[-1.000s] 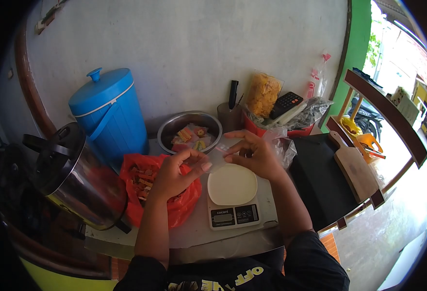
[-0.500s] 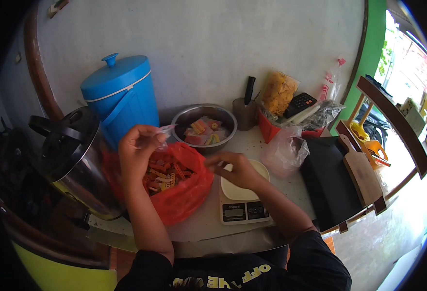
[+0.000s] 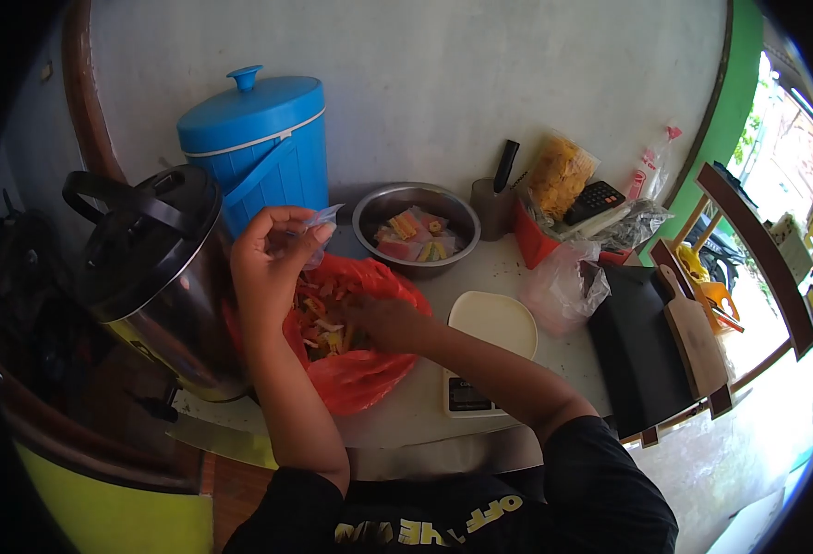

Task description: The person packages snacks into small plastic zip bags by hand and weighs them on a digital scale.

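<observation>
My left hand (image 3: 273,249) is raised above the left side of the red plastic bag (image 3: 370,377), pinching a small clear plastic bag (image 3: 324,222). Inside the red bag lie many red, orange and yellow snack pieces (image 3: 328,323). My right hand (image 3: 379,320) reaches into the red bag's mouth over these pieces; its fingers are blurred, so whether it grips any is unclear. Right of the red bag stands a kitchen scale with a bare cream plate (image 3: 492,323), partly covered by my right forearm. Behind is a steel bowl (image 3: 416,268) with several small filled packets (image 3: 411,236).
A steel pot (image 3: 171,305) and a blue cooler (image 3: 273,175) stand at the left. Right of the bowl are a dark container (image 3: 492,210) and a red basket (image 3: 534,240) with a calculator. A crumpled clear bag (image 3: 559,291) and a wooden board (image 3: 690,332) lie farther right.
Both hands have moved left from over the scale. My left hand keeps the small bag, while my right hand has let go of it and entered the red bag. The view has shifted.
</observation>
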The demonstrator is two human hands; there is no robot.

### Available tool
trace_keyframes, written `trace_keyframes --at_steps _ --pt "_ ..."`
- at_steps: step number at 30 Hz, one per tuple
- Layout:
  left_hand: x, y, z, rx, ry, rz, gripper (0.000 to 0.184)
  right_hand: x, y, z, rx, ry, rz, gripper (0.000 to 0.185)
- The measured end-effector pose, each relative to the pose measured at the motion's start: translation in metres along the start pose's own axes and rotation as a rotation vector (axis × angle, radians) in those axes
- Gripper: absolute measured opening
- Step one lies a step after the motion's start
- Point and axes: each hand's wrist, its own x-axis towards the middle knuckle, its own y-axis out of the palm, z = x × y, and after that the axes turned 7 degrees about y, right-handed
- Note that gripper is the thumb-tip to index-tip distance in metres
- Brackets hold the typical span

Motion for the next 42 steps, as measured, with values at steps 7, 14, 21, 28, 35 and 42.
trace_keyframes --at_steps 7,14,21,28,35,42 --pt "-0.001 -0.002 -0.008 -0.066 -0.007 0.007 0.027 0.002 0.002 -0.004 0.294 -0.063 0.035 0.038" --pt "0.000 -0.006 -0.004 -0.018 0.021 -0.007 0.025 -0.003 -0.040 -0.013 0.680 0.214 0.061 0.035" --pt "0.000 -0.004 -0.001 -0.037 0.034 0.001 0.025 -0.065 -0.101 -0.067 0.491 0.259 0.135 0.037" --pt "0.000 0.006 -0.005 -0.042 -0.016 0.029 0.025 -0.120 -0.131 -0.078 0.230 0.475 0.312 0.035" --pt "0.000 0.003 0.002 0.018 0.015 0.035 0.023 -0.135 -0.143 -0.093 0.266 0.375 0.044 0.027" --pt "0.000 0.000 0.003 -0.012 0.025 0.018 0.024 -0.142 -0.116 -0.081 -0.101 0.593 0.245 0.009"
